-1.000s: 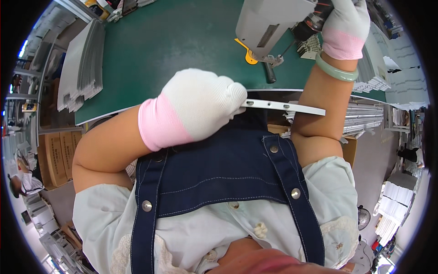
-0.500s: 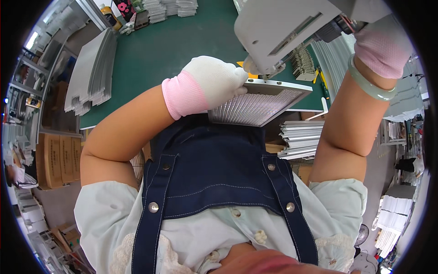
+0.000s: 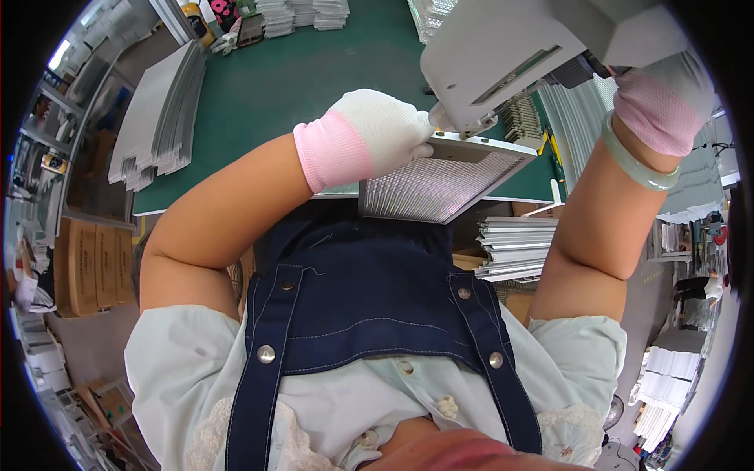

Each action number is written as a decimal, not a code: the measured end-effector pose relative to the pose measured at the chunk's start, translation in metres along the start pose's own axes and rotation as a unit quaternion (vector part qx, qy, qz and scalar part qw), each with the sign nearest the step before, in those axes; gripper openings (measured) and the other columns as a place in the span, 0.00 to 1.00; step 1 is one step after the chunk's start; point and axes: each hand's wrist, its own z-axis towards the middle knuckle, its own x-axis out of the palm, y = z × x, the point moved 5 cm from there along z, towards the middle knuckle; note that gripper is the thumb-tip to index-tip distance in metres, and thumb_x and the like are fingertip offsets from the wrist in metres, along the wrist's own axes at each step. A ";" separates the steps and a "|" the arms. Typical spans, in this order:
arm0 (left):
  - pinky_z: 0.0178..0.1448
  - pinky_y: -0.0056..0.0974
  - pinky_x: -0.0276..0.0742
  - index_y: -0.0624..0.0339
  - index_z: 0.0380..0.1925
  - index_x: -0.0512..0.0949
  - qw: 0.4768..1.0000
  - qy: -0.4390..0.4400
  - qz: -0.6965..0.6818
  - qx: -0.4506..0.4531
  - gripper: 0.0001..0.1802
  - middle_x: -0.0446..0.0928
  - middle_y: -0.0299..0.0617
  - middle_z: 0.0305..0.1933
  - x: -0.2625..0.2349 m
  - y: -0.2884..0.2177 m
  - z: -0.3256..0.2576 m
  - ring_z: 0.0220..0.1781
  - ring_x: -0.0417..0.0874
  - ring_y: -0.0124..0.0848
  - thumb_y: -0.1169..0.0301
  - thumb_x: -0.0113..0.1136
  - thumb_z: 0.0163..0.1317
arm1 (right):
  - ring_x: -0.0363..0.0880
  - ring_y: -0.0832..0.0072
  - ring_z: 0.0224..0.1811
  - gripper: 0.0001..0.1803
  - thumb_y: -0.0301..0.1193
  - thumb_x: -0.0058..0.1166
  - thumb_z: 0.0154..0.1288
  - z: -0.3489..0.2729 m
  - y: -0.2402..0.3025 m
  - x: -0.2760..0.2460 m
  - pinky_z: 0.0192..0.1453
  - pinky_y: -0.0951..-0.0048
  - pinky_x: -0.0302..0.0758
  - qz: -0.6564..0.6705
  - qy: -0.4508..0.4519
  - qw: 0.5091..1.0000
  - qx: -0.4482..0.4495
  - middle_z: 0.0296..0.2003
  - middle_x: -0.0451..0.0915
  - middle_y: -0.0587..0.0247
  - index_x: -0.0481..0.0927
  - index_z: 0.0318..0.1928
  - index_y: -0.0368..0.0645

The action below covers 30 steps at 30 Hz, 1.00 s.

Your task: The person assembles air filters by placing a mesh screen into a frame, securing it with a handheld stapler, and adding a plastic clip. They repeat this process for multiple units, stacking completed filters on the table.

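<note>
My left hand (image 3: 381,133), in a white glove with a pink cuff, pinches the upper left corner of a metal mesh filter panel (image 3: 440,184) with a thin silver frame. The panel hangs tilted at the table's front edge, before my apron. Gloved likewise, my right hand (image 3: 664,98) is raised at the rear of a large grey hand-held power tool (image 3: 503,59); its fingers are mostly hidden behind the tool but seem closed around it. The tool's nose is at the frame's upper edge, close to my left fingertips; whether it touches cannot be made out.
On the green table (image 3: 314,71) stand a fanned stack of silver sheets (image 3: 161,110) at left and small stacked pieces (image 3: 298,16) at the back. Metal clips (image 3: 522,122) and yellow-handled tools (image 3: 554,157) lie right of the panel. Silver profiles (image 3: 518,247) are stacked below.
The tool's nose and my left hand have shifted slightly right along the panel's upper edge. My view has shifted slightly too. The panel stays at nearly the same place.
</note>
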 end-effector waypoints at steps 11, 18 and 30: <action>0.40 0.47 0.81 0.59 0.35 0.82 0.998 -0.041 -0.048 0.025 0.19 0.81 0.49 0.28 0.013 0.001 0.005 0.33 0.84 0.47 0.54 0.59 0.64 | 0.86 0.70 0.38 0.16 0.33 0.60 0.65 -0.022 -0.058 0.051 0.42 0.68 0.84 0.155 0.075 0.976 0.134 0.40 0.86 0.58 0.81 0.48 0.35; 0.40 0.47 0.77 0.59 0.41 0.82 0.995 0.013 -0.100 0.001 0.18 0.78 0.53 0.29 0.007 0.006 0.010 0.35 0.81 0.51 0.57 0.64 0.58 | 0.87 0.68 0.37 0.17 0.34 0.60 0.66 -0.012 -0.101 0.039 0.41 0.64 0.87 0.270 0.077 0.931 0.235 0.40 0.86 0.57 0.81 0.49 0.35; 0.46 0.46 0.78 0.57 0.46 0.82 0.991 0.011 -0.130 0.000 0.19 0.81 0.53 0.36 0.013 0.011 0.014 0.40 0.82 0.50 0.60 0.66 0.57 | 0.84 0.74 0.33 0.15 0.31 0.61 0.65 -0.026 -0.095 0.046 0.37 0.68 0.83 0.183 0.035 0.963 0.194 0.34 0.85 0.61 0.82 0.46 0.32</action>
